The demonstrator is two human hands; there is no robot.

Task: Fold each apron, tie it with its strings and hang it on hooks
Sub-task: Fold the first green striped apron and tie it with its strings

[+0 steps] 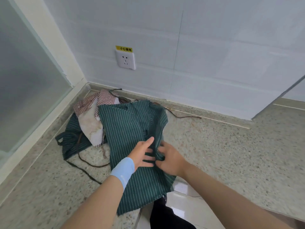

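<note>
A dark green apron with thin white stripes (125, 129) lies spread lengthwise on a speckled stone counter (214, 146), its lower end hanging over the front edge. My left hand (143, 154), with a light blue wristband, presses flat on the cloth with straight fingers. My right hand (168, 159) sits just to its right, fingers curled into a fold of the same apron. A brown string (181, 115) trails from the apron's top toward the wall.
Behind and left lies a heap: a red-and-white checked apron (92, 100), a pale cloth (90, 128) and another green striped apron (72, 138) with brown strings. A wall socket (125, 60) is above. Frosted glass (24, 80) bounds the left.
</note>
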